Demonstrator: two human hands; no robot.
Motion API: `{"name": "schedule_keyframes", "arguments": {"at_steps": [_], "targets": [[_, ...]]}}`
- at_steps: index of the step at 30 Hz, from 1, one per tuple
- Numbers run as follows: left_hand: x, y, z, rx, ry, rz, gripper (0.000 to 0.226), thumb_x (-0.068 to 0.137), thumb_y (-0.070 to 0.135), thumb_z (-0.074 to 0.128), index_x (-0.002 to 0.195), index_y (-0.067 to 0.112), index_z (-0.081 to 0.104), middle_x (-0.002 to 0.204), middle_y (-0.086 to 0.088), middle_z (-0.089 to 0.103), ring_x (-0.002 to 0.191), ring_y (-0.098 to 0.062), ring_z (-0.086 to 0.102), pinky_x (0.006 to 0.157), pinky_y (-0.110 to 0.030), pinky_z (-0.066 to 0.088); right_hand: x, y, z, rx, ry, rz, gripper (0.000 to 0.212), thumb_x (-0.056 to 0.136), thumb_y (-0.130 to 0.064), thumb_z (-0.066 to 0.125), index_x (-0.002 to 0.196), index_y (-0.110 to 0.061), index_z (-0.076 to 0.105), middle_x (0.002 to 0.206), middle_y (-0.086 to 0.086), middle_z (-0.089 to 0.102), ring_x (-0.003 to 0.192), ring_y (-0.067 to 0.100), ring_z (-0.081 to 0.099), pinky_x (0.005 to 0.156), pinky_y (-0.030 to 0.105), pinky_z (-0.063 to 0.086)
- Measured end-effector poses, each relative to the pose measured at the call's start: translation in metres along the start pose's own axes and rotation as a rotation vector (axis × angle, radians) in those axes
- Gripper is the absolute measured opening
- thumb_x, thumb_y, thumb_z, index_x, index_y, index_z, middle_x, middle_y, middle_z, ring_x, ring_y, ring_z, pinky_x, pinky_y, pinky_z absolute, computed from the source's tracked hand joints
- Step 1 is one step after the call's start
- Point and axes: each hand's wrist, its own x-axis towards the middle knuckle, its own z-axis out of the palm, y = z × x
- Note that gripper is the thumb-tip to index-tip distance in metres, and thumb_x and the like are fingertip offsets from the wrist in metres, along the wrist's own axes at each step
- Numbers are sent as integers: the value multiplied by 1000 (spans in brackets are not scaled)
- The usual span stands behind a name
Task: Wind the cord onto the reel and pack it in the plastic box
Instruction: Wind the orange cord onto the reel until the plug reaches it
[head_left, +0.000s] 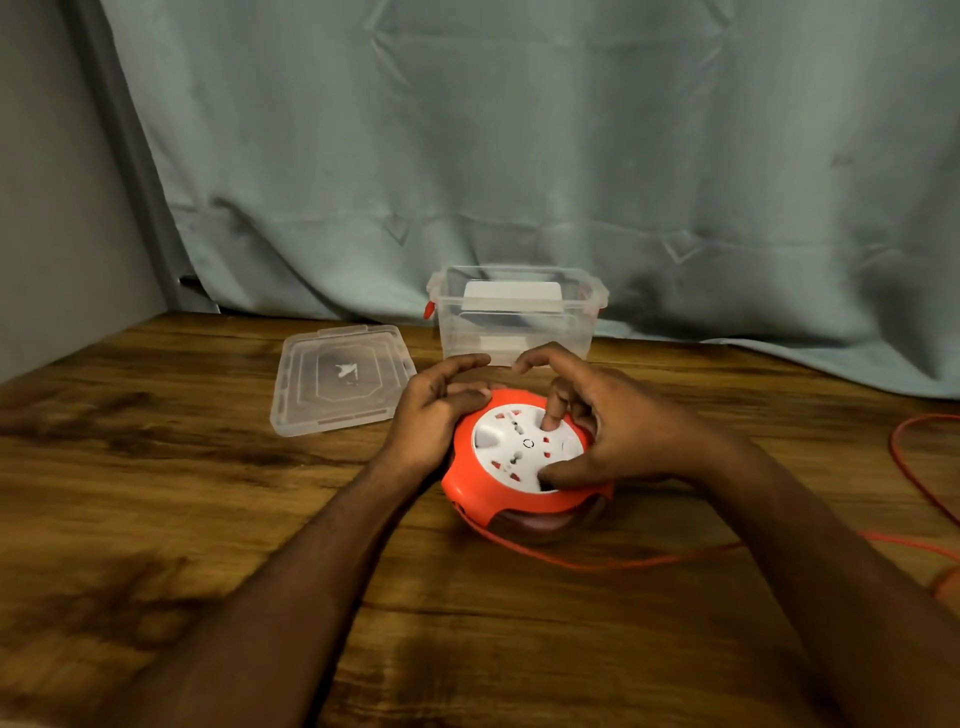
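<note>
Dark-stained wooden table (208, 519), pale teal curtain (519, 130) behind — grey wall (47, 182) at left

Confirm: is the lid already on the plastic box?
No, the lid lies flat on the table left of the open plastic box.
</note>
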Motion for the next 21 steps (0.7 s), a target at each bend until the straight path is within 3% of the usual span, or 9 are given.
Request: {"name": "schedule_keyframes", "arguments": {"at_steps": [5, 9, 13, 15, 17, 21], "targets": [[2, -2, 0, -21, -3, -18, 40, 89, -9, 59, 124, 8, 65, 96, -17, 76, 85, -31, 72, 76, -37, 58, 3, -14, 5, -158, 41, 119, 54, 56, -68, 87, 90, -33, 64, 72, -9, 68, 67, 9, 63, 59, 38, 49], [2, -2, 0, -28, -3, -11, 39, 89, -10, 57, 125, 4, 64, 102, -23, 74, 90, -34, 70, 81, -40, 58, 5, -23, 15, -254, 107, 69, 51, 72, -68, 78, 80, -21, 61, 64, -10, 58, 62, 4, 52, 56, 31, 32], [1, -1, 1, -16, -6, -4, 39, 89, -11, 56, 124, 4, 64, 106, -27, 73, 93, -34, 71, 81, -38, 59, 10, -28, 26, -236, 138, 13, 38, 85, -55, 73, 72, -22, 59, 64, -10, 55, 62, 3, 48, 56, 28, 29], [1, -1, 0, -17, -1, -1, 39, 89, -11, 55, 124, 4, 64, 107, -28, 72, 93, -35, 71, 81, -39, 59, 10, -26, 26, -261, 141, -11, 28, 88, -53, 71, 78, -28, 60, 65, -12, 56, 63, 2, 47, 56, 26, 31], [0, -1, -1, -11, 11, -1, 40, 89, -11, 55, 124, 4, 64, 106, -25, 74, 94, -36, 72, 83, -42, 59, 9, -22, 21, -226, 183, -49, 23, 88, -52, 71, 100, -37, 59, 73, -11, 62, 67, 2, 53, 59, 28, 39], [1, -1, -1, -4, 32, 3, 41, 87, -10, 57, 124, 5, 65, 105, -26, 74, 93, -38, 70, 83, -43, 57, 2, -11, 4, -107, 155, -55, 69, 79, -33, 79, 136, -48, 41, 106, -20, 65, 68, 2, 55, 58, 26, 43]]}}
